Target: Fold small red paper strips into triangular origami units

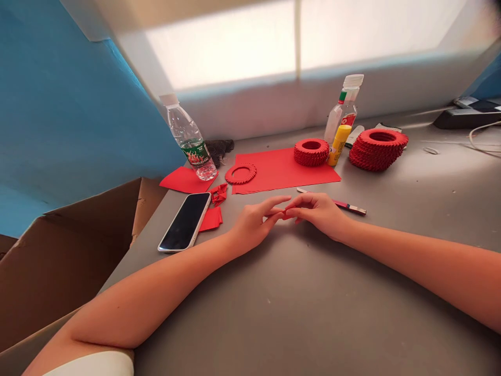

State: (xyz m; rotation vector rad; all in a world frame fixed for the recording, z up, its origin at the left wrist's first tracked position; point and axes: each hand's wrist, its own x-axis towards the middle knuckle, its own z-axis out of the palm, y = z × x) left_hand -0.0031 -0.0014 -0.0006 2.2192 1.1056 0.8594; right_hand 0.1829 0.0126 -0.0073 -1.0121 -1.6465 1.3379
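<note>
A small piece of red paper (286,213) is pinched between my two hands above the grey table, mostly covered by the fingers. My left hand (259,220) grips its left side, with the index finger stretched out above. My right hand (319,213) closes on the right side with thumb and fingertips. Behind the right hand lies a utility knife (350,207), partly hidden by it. Left of my left hand are folded red paper pieces (219,194) and a small stack of red paper slips (211,219), beside a phone (185,222).
Red sheets (270,169) lie behind the hands, bearing a flat red paper ring (240,174) and a ring stack (311,152). A glue stick (340,145), clear bottles and a taller ring stack (378,150) stand right. A water bottle (191,143) stands left; a cardboard box (78,250) adjoins the table edge.
</note>
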